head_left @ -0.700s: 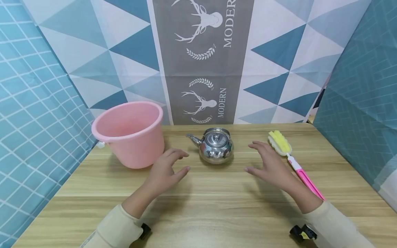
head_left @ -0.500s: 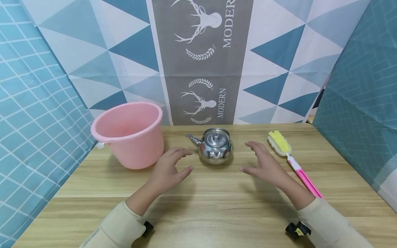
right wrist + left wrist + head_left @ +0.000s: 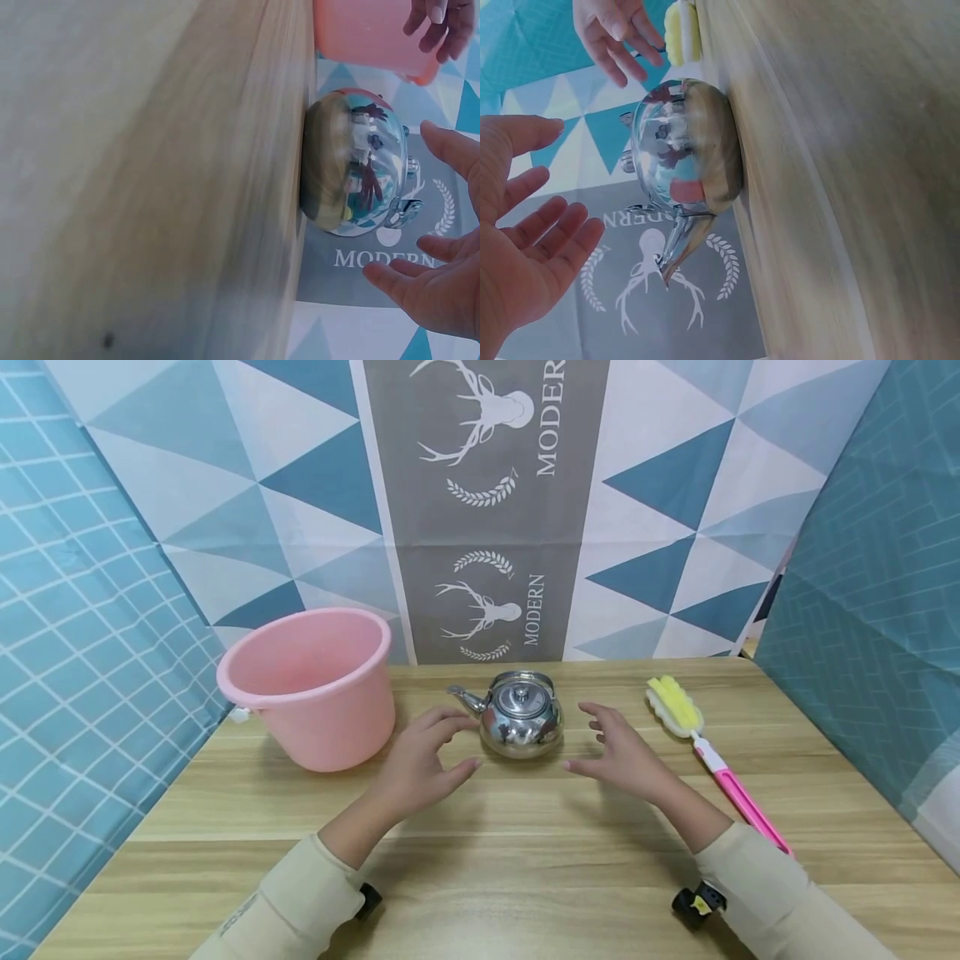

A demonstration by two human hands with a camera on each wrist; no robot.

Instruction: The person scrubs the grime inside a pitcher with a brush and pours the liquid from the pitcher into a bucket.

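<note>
A shiny metal teapot (image 3: 521, 718) stands upright on the wooden table, its spout toward the left and its lid on. My left hand (image 3: 423, 767) hovers at the teapot's left front, close to the spout, with thumb and fingers spread apart. On the other side my right hand (image 3: 618, 756) is held in the air, fingers loosely bent and thumb toward the pot. Both hands hold nothing. In the left wrist view a gap shows between the left hand (image 3: 532, 232) and the teapot (image 3: 690, 146). The right wrist view shows the right hand (image 3: 442, 262) apart from the teapot (image 3: 356, 161) too.
A pink bucket (image 3: 341, 727) stands at the left, just behind my left hand. To the right lies a brush (image 3: 720, 760) with a yellow and white sponge head and a pink handle. Patterned cloths hang behind the table (image 3: 495, 893) and on both sides.
Both hands have moved inward toward the teapot, the left one rightward and the right one leftward. The teapot, bucket and brush stay where they were.
</note>
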